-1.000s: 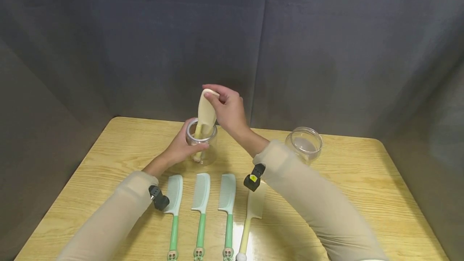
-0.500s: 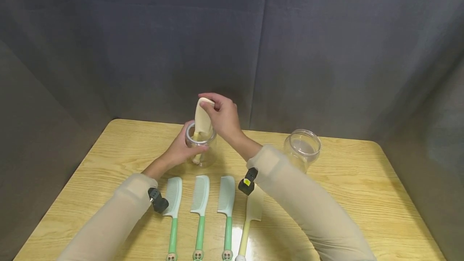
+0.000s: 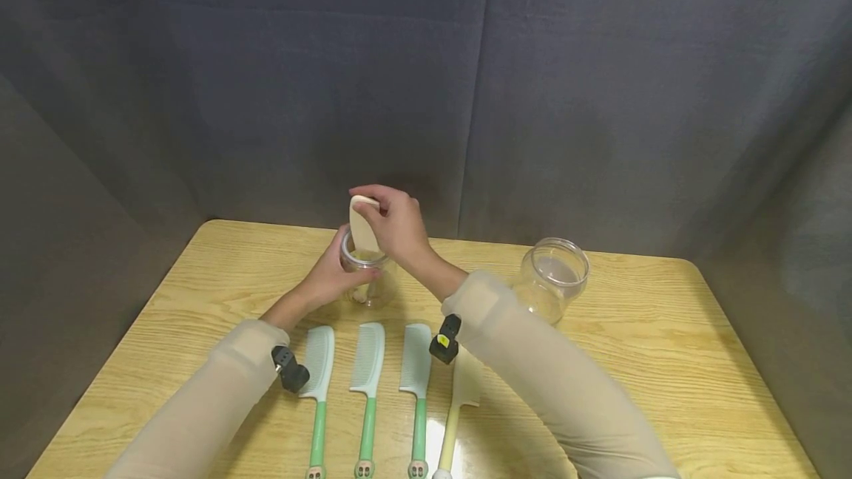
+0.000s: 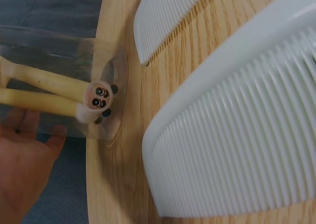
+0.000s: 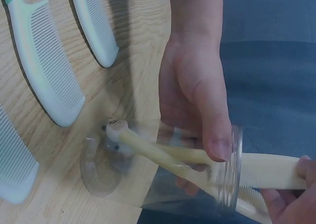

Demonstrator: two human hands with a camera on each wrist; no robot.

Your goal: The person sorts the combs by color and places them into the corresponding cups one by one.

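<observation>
Cream comb (image 3: 362, 226), pinched by right hand (image 3: 393, 228), stands in jar (image 3: 364, 276) gripped by left hand (image 3: 333, 272).

The left hand (image 3: 330, 277) grips a clear jar (image 3: 364, 276) standing on the wooden surface (image 3: 665, 361). The right hand (image 3: 393, 228) pinches the top of a cream comb (image 3: 362, 226) standing in that jar, handle down, apparently touching the bottom. Three green combs (image 3: 367, 383) and another cream comb (image 3: 458, 409) lie nearer. A second jar (image 3: 551, 276) stands well to the right.

Table (image 3: 665, 361): 4 combs (image 3: 368, 361), 2 jars (image 3: 554, 272)
</observation>
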